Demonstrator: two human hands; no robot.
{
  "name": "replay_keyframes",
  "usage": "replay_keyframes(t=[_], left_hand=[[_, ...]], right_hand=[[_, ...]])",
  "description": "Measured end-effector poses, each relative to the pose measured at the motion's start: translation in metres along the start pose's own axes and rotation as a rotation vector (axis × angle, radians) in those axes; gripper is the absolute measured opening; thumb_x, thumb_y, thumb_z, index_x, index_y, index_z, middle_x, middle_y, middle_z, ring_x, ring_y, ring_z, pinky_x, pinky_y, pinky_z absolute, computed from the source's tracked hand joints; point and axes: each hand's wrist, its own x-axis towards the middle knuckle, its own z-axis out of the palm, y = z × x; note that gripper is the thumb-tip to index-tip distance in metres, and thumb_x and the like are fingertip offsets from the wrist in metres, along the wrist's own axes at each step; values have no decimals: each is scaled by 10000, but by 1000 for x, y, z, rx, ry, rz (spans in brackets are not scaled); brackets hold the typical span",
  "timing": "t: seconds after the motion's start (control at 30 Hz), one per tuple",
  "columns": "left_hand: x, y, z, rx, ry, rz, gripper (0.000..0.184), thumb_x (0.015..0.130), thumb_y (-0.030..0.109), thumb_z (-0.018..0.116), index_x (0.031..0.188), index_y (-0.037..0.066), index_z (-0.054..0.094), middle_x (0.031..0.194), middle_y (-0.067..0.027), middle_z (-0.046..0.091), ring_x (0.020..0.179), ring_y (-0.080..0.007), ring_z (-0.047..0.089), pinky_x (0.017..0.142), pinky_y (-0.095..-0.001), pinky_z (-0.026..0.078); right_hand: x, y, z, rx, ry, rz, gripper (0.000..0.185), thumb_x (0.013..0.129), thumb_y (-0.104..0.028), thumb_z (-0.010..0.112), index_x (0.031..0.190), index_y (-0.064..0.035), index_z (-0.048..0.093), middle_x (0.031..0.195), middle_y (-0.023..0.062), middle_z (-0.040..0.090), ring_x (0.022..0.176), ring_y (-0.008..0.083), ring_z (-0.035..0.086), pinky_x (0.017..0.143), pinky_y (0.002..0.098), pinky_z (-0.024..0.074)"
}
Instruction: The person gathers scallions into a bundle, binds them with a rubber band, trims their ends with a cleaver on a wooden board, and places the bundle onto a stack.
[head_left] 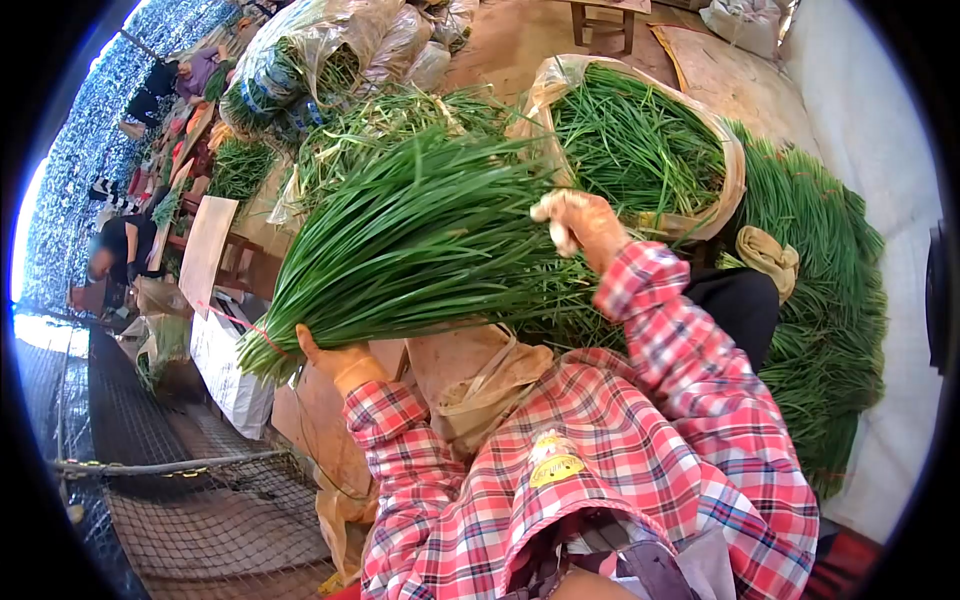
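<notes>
A large bunch of chives (420, 240), long flat green leaves with pale cut ends, lies across in front of me. A thin red tie (262, 333) crosses it near the pale ends. My left hand (335, 358) grips the bunch close to that tie, thumb on the near side and the other fingers hidden beneath. At the leaf-tip end, my right hand (585, 225) is raised with its fingers curled in. Whether a leaf is pinched in them I cannot make out.
Loose chives fill a plastic-lined basket (640, 140) beyond my right hand. Stacked chives (815, 320) line the white wall (890, 200) at right. Plastic-wrapped bundles (330, 60) stand behind, a white box (228, 375) at left. Netting (215, 520) is lower left. Other people (128, 245) sit far left.
</notes>
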Motion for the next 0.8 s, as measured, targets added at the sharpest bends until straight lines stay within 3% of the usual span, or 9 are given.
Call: replay_keyframes(t=[0.1,0.23,0.37,0.4,0.43,0.57,0.63,0.77,0.8], left_hand=[[5,3,-14,-65,-51,-5,532,783,343,589,1227,67,491,1235,-116,515,1105,-322,491,938,-505,399],[8,0,-15,-70,-75,15,520,787,344,584,1221,71,498,1229,-114,519,1095,-315,499,933,-489,407],[-3,-4,1,-23,-66,27,487,806,328,556,1215,70,502,1221,-119,525,1077,-310,512,911,-471,427],[-3,-5,0,-37,-97,5,485,811,328,546,1218,68,498,1223,-120,523,1079,-311,511,913,-473,426],[-3,-5,-1,-51,-128,-19,484,817,328,535,1222,66,494,1226,-121,521,1081,-312,510,914,-474,425],[-3,-5,-1,-77,-110,-14,507,824,343,520,1240,58,474,1238,-131,509,1095,-322,499,922,-491,415],[-4,-4,-1,-98,-122,-18,506,824,337,525,1241,55,473,1242,-134,504,1099,-328,494,925,-497,410],[-4,-4,-1,-36,-42,10,520,841,387,461,1245,60,470,1248,-130,501,1119,-326,481,954,-486,386],[-2,-5,-4,-42,-100,14,522,838,388,467,1243,59,473,1248,-131,501,1119,-327,480,953,-490,387]], right_hand=[[-15,-17,-3,-477,-166,139,326,803,-366,634,918,-62,658,666,51,624,542,86,540,504,230,434],[2,-10,36,-1004,-168,-226,573,706,-531,657,1014,-50,623,834,95,663,728,203,636,716,316,479],[19,-10,73,-849,-308,53,467,778,-476,590,1010,-71,615,865,114,650,860,279,607,757,359,465],[21,1,78,-941,-290,-202,393,802,-423,564,979,-75,613,861,139,635,866,313,587,756,373,455],[22,8,79,-865,-272,-155,366,809,-386,543,961,-60,606,862,156,622,861,342,569,761,374,449],[14,9,60,-243,-108,37,249,791,-281,585,897,-60,630,753,62,616,620,167,554,544,291,458],[13,18,24,280,-159,-57,204,811,-262,628,863,-65,640,678,31,586,537,77,484,421,204,364],[-12,-10,18,-391,-176,164,241,812,-268,644,931,-59,650,700,46,611,562,81,531,487,215,416],[-13,-12,24,-560,-215,-4,361,790,-356,649,1006,-68,632,782,78,642,678,141,601,618,270,470]])
